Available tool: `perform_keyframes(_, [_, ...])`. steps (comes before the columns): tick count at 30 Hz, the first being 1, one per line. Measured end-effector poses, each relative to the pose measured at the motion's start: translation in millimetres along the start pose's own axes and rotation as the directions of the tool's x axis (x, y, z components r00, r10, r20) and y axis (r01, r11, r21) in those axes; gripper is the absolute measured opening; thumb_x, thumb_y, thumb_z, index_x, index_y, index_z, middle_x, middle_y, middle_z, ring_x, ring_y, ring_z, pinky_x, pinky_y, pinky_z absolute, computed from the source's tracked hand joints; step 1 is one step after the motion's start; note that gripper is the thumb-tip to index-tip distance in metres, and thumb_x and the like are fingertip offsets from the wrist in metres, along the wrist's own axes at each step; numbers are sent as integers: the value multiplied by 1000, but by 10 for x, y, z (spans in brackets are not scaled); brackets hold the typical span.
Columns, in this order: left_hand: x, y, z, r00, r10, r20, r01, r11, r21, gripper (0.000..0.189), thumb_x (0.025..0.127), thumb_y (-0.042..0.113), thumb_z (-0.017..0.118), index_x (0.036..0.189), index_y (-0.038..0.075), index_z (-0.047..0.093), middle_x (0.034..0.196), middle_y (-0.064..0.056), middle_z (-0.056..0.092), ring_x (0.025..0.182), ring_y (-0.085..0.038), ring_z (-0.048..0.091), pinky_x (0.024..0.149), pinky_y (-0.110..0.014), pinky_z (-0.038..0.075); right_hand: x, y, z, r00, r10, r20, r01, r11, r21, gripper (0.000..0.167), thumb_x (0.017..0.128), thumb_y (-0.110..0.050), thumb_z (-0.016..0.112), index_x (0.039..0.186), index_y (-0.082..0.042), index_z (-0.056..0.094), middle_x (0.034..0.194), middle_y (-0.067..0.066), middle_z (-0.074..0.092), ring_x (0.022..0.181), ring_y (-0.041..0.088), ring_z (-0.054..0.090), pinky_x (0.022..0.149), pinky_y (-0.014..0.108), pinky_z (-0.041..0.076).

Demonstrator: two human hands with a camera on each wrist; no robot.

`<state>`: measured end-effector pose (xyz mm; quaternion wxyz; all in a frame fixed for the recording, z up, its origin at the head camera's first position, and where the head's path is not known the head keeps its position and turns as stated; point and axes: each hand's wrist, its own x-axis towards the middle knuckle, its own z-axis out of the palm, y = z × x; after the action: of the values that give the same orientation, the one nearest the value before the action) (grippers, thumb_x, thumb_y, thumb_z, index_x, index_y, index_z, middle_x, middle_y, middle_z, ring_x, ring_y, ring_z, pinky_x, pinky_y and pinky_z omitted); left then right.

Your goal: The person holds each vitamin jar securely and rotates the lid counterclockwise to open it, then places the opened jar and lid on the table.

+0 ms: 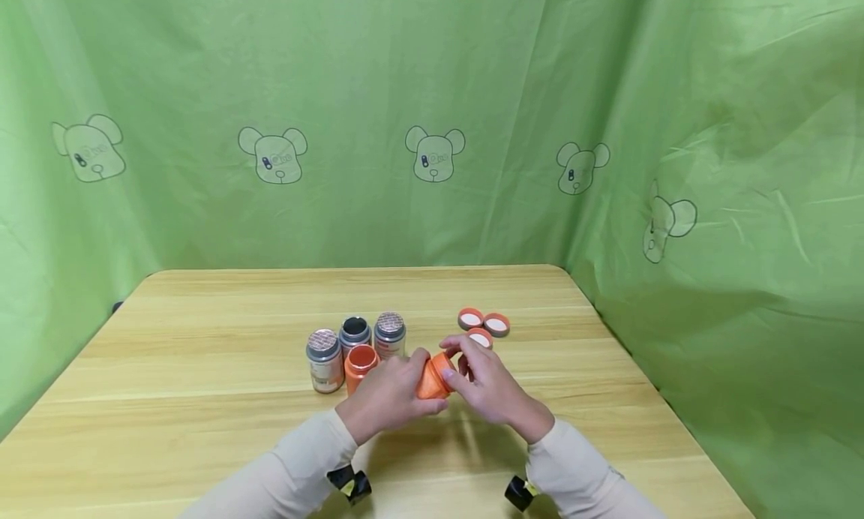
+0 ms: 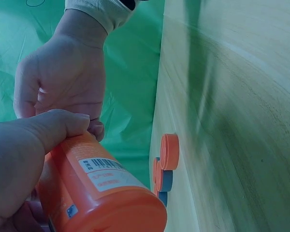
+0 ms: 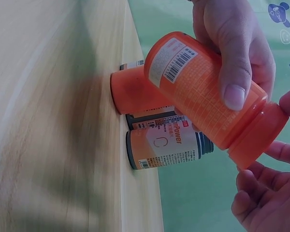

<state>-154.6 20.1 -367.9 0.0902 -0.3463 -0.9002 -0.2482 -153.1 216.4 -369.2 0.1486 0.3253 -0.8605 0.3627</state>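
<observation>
An orange bottle (image 1: 429, 384) with a white barcode label (image 3: 179, 64) lies tilted in my left hand (image 1: 391, 399), whose thumb and fingers grip its body. My right hand (image 1: 489, 388) pinches the bottle's orange cap (image 3: 258, 137) between thumb and fingers. Close to the left hand stands a second orange bottle (image 1: 361, 360), its mouth uncovered. Around that one are a grey-topped bottle (image 1: 325, 365) with a patterned seal, another sealed one (image 1: 390, 331) and a grey-topped bottle with a dark open mouth (image 1: 355, 330).
Beyond the right hand, three loose caps lie together on the wooden table (image 1: 236, 331): one cap (image 1: 470, 319) at the back left, another cap (image 1: 496, 325) beside it, and a nearer cap (image 1: 480, 337). A green curtain (image 1: 351, 69) surrounds the back and sides.
</observation>
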Motion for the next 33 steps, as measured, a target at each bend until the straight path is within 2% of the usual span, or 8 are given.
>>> perform_keyframes(10, [0,3,2,1000,-4,6,4,1000,-8,48,78,39,78,100,5,53,66,5,49,51,-5,45,42,-19,37,-3,12,8,997,63,51,-63,998,-14,30,98,-22,55,121,-4,51,95,3,61,68,7,53,62,26,47])
perform_keyframes(17, [1,4,-5,1000,-2,10,2,1000,-7,47,78,38,79,99,5,53,66,5,48,50,-5,45,41,-19,37,-8,18,-1,998,19,52,-19,1000,9,31,93,-14,58,121,-2,50,98,4,60,70,9,53,63,30,48])
perform_keyframes(21, [3,4,-8,1000,4,4,-4,1000,-3,46,78,38,79,99,6,53,65,5,48,49,-5,44,41,-19,36,-7,23,-7,999,5,46,-5,1000,11,33,93,-15,58,121,-2,50,99,4,59,74,10,53,65,34,49])
perform_keyframes(27, [14,17,-18,1000,4,9,-4,1000,-6,46,78,39,78,99,6,53,66,5,49,50,-5,45,42,-19,37,-5,21,-4,997,63,52,-63,998,8,32,98,-24,54,122,-3,50,98,5,59,67,10,53,61,27,47])
perform_keyframes(33, [20,21,-24,1000,-7,23,8,1000,-16,46,79,38,78,100,6,53,67,5,49,51,-5,46,43,-19,38,-9,17,-5,995,86,56,-87,996,9,30,98,-22,56,121,-4,50,97,4,60,65,8,52,59,26,46])
